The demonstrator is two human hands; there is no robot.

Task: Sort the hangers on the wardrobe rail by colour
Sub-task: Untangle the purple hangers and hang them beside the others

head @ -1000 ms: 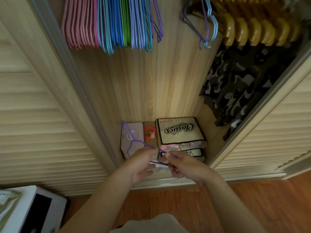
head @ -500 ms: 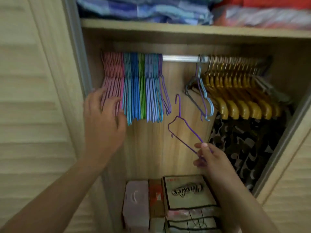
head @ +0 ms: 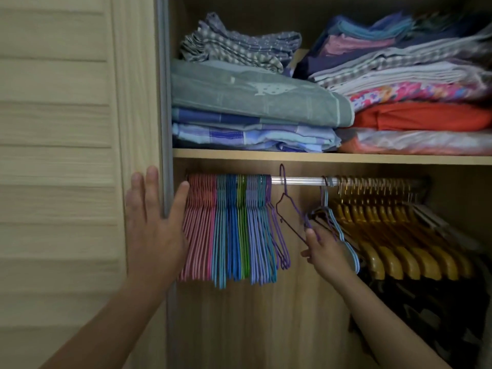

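A silver rail (head: 300, 180) runs under the shelf. At its left hang packed wire hangers: pink (head: 199, 225), light blue (head: 220, 230), blue (head: 232, 227), green (head: 242, 225), then lilac and purple (head: 262, 230). My right hand (head: 323, 249) pinches the lower corner of a single purple wire hanger (head: 288, 206), whose hook is at the bare stretch of rail. My left hand (head: 154, 225) is spread with straight fingers against the pink hangers and the door edge. A few grey, purple and light blue hangers (head: 328, 217) hang just right of the gap.
Yellow wooden hangers (head: 394, 235) fill the right of the rail, with camouflage clothing (head: 431, 310) below them. Folded linen (head: 253, 102) is stacked on the shelf above. A louvred sliding door (head: 61, 155) stands at the left.
My view has risen from the wardrobe floor to the rail. My right hand has lifted the purple hanger up to the rail. My left hand let go of it and moved to the pink hangers.
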